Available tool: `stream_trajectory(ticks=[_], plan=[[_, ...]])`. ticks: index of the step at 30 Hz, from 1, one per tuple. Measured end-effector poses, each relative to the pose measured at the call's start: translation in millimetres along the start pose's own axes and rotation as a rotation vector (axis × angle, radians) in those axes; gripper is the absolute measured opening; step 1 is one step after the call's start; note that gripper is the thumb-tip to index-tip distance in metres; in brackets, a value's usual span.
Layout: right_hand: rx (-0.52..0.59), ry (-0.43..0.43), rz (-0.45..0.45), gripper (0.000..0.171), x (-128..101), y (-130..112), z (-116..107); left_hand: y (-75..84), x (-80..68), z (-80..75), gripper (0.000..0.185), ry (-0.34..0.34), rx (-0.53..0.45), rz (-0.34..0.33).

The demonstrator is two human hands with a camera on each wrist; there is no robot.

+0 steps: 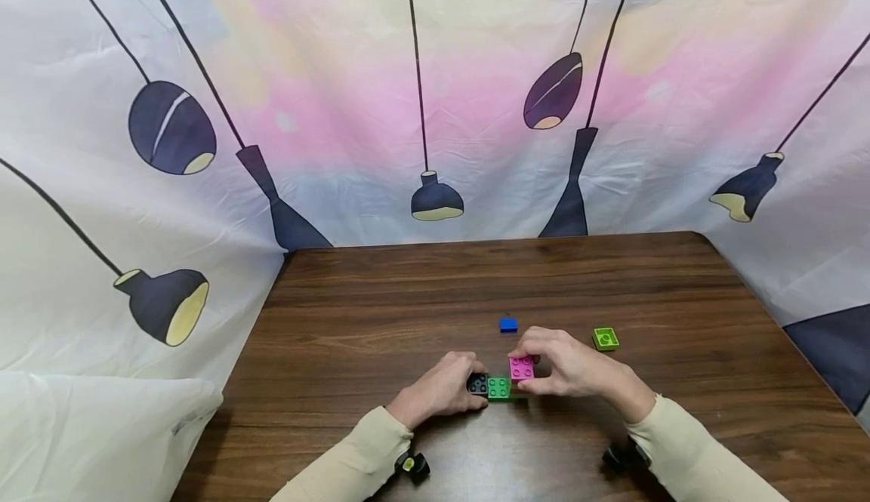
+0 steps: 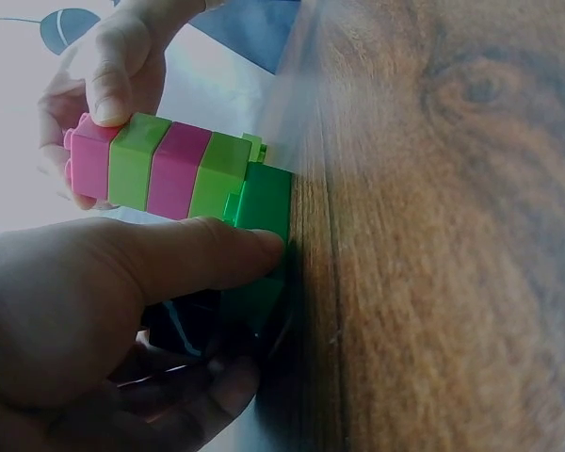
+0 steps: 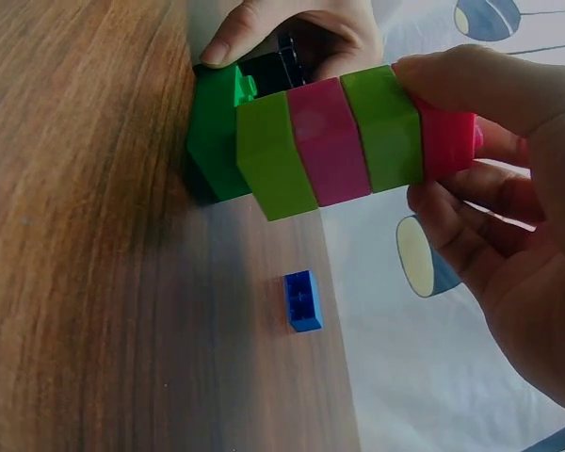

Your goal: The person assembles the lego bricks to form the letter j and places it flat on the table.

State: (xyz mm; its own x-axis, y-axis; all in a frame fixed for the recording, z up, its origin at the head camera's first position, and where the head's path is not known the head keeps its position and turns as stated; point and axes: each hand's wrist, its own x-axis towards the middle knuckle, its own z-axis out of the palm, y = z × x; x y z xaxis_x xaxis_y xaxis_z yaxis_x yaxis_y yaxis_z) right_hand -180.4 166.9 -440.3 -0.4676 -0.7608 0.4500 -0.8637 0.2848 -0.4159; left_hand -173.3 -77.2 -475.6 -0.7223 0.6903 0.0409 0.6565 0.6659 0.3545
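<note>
On the table, my left hand (image 1: 445,385) pinches a long green brick (image 2: 268,202), its thumb along the side. A black brick (image 1: 478,385) sits on the green brick's left end, partly hidden by that hand. My right hand (image 1: 564,362) grips a stack of pink and lime bricks by the top pink brick (image 1: 522,368), between thumb and fingers. Below that come a lime brick (image 3: 383,127), a magenta brick (image 3: 328,141) and a bottom lime brick (image 3: 275,155). The stack leans slightly at the green brick's right end, its bottom right at the studs.
A small blue brick (image 1: 508,324) lies beyond the hands on the wooden table (image 1: 381,298). Farther right, a loose lime brick (image 1: 605,338) shows its hollow underside. A cloth (image 1: 353,109) printed with lamps hangs behind the table.
</note>
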Motion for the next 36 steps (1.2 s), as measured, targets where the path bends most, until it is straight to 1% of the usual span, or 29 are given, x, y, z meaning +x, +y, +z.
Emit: stream_trajectory(ticks=[5,10,13,16,24,31,36], plan=[[0.016,0.023,-0.029,0.027,-1.9,2.4,2.0,-0.4,0.5,0.2,0.032,-0.002,-0.017,-0.004],[0.048,0.005,0.023,0.029,-4.1,2.8,3.9,-0.5,0.2,-0.1,0.033,-0.011,-0.014,-0.008],[0.048,0.007,0.059,0.032,-5.8,2.2,4.6,0.0,0.1,0.0,0.033,-0.013,-0.008,-0.006],[0.049,0.01,0.074,0.034,-6.7,1.3,4.6,0.3,0.2,0.1,0.033,-0.011,-0.005,-0.009],[0.026,-0.006,0.057,0.035,-6.7,2.2,3.4,0.5,0.3,0.2,0.032,-0.01,-0.027,-0.014],[-0.002,-0.035,0.098,0.042,-8.6,5.0,1.2,-0.1,0.6,0.1,0.031,-0.005,-0.023,-0.016],[0.029,-0.006,0.105,0.043,-10.4,6.1,-8.0,0.1,0.4,0.3,0.033,-0.007,-0.02,-0.022]])
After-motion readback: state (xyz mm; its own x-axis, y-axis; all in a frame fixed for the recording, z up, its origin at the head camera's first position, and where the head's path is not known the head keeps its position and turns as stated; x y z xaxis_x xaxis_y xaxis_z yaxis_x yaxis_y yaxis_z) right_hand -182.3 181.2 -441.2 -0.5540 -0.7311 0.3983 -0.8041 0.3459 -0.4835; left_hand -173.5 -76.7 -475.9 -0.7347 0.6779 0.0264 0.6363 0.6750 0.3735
